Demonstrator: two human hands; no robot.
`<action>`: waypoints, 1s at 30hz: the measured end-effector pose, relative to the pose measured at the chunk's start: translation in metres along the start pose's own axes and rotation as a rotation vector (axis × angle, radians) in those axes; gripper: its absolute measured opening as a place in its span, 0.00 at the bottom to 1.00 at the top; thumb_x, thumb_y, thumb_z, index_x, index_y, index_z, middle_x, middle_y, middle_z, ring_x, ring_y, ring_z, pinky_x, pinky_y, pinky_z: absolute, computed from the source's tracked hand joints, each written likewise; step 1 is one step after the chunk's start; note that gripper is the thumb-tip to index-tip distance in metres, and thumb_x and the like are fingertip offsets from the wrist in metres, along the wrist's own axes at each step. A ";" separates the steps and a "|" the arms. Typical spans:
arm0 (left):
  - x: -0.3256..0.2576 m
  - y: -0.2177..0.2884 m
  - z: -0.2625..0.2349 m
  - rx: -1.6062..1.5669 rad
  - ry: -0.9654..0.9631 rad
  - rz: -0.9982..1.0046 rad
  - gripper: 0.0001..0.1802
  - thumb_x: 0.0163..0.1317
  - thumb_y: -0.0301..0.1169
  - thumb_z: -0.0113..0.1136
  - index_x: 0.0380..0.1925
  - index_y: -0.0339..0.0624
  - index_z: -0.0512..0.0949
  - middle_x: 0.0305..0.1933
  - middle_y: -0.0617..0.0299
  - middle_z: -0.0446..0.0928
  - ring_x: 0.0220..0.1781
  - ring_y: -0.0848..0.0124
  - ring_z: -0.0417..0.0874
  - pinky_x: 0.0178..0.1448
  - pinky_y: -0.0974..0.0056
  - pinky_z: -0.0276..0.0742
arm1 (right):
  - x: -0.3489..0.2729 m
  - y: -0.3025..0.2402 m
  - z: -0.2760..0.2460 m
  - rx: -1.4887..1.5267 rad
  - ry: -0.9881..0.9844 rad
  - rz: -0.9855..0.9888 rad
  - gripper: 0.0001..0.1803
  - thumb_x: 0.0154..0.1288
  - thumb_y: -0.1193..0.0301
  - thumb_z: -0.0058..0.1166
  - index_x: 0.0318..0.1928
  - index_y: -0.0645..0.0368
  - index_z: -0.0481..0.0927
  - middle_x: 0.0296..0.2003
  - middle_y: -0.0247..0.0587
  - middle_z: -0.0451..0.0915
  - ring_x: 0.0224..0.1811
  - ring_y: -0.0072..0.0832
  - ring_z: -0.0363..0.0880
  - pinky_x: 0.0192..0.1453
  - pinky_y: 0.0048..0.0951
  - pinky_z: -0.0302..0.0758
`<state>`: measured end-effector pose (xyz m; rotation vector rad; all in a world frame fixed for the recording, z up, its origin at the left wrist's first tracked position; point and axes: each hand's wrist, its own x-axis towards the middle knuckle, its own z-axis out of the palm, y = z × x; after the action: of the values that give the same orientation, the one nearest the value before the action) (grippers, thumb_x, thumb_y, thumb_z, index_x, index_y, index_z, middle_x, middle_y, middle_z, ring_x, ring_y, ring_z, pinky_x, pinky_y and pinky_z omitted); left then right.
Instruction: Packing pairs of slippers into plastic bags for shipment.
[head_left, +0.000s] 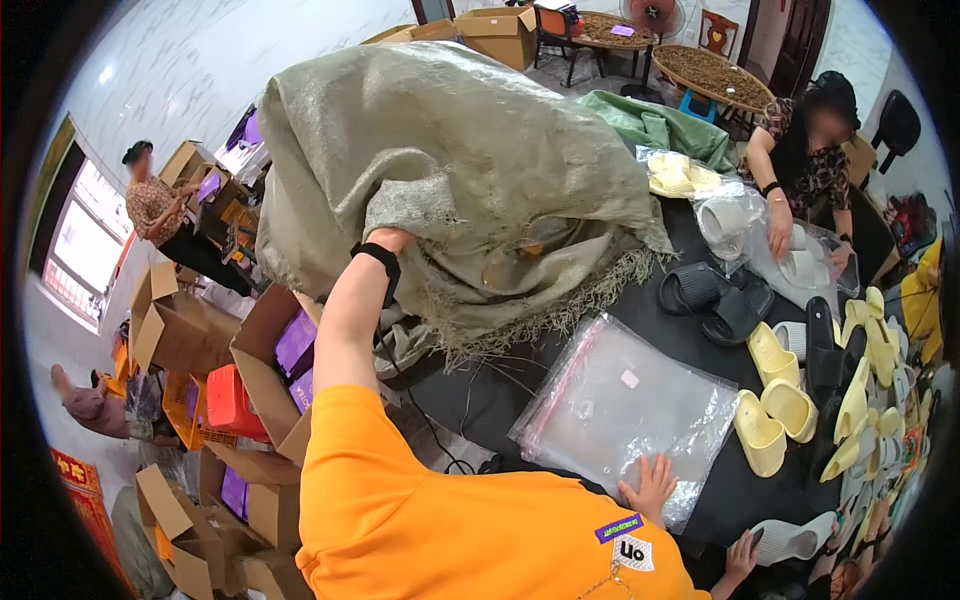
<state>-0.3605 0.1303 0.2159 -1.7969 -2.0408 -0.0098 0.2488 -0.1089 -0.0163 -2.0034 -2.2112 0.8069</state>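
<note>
Two hands work apart: the left hand (pixel 392 238) is buried in the big woven sack (pixel 450 170), grip hidden, while the right hand (pixel 650 487) lies spread flat on clear plastic bags (pixel 620 410) on the dark bench (pixel 500 395), near yellow slippers (pixel 775 400).

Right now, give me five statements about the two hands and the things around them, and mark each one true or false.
1. The left hand reaches up into the large grey-green woven sack. True.
2. The right hand lies flat on a stack of clear plastic bags. True.
3. The clear plastic bags lie on a white tabletop. False: they lie on the black table.
4. A pair of pale yellow foam slippers lies to the right of the clear plastic bags. True.
5. The left wrist is bare. False: it wears a black wristband.
</note>
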 end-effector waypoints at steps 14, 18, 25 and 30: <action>-0.072 -0.119 -0.039 0.053 0.041 -0.298 0.23 0.60 0.36 0.46 0.56 0.44 0.68 0.59 0.51 0.67 0.59 0.56 0.67 0.64 0.55 0.60 | 0.001 0.001 0.002 -0.050 -0.003 0.001 0.43 0.51 0.42 0.51 0.66 0.42 0.57 0.69 0.47 0.43 0.72 0.47 0.35 0.67 0.60 0.28; -0.088 -0.117 -0.017 0.051 -0.022 -0.318 0.23 0.60 0.35 0.47 0.56 0.44 0.67 0.59 0.51 0.67 0.59 0.56 0.67 0.63 0.55 0.61 | 0.001 0.003 0.006 -0.068 0.023 -0.013 0.43 0.51 0.42 0.51 0.66 0.42 0.57 0.69 0.47 0.43 0.72 0.47 0.35 0.67 0.60 0.28; -0.076 -0.101 0.011 0.020 -0.039 -0.285 0.23 0.60 0.35 0.47 0.57 0.44 0.66 0.59 0.51 0.68 0.58 0.56 0.68 0.62 0.56 0.61 | -0.002 0.004 0.008 -0.058 0.069 -0.026 0.42 0.50 0.43 0.52 0.65 0.44 0.59 0.69 0.48 0.45 0.72 0.48 0.37 0.67 0.60 0.30; -0.061 -0.085 0.030 -0.037 0.001 -0.300 0.24 0.60 0.34 0.47 0.57 0.44 0.66 0.59 0.51 0.68 0.58 0.56 0.68 0.62 0.56 0.62 | 0.000 0.003 0.008 -0.028 0.080 -0.023 0.40 0.50 0.42 0.52 0.63 0.42 0.63 0.68 0.47 0.48 0.71 0.47 0.39 0.66 0.61 0.32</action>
<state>-0.4457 0.0665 0.1920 -1.4932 -2.3038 -0.1363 0.2488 -0.1118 -0.0240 -1.9816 -2.2099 0.6845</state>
